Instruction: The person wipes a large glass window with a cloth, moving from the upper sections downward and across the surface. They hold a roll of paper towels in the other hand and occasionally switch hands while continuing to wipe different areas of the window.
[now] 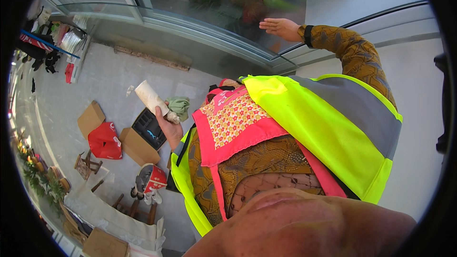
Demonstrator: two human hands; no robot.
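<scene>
My left hand (170,129), low at my left side, is wrapped around a white paper roll (148,96) that tilts up and away. A crumpled pale green cloth (178,106) sits against the roll, beside the fingers; whether the hand grips it too, I cannot tell. Out to the upper right, my right hand (282,29) is raised flat at the large glass pane (228,24), with its fingers stretched out. Whether the palm touches the glass does not show. No object is visible in the right hand.
On the grey floor lie a red bag (104,141), an opened cardboard box (141,146) with a black tray (149,127), and a red-and-white container (153,178). Wooden stools (135,207) and plants (40,173) are at lower left. The window's light frame (209,28) runs across the front.
</scene>
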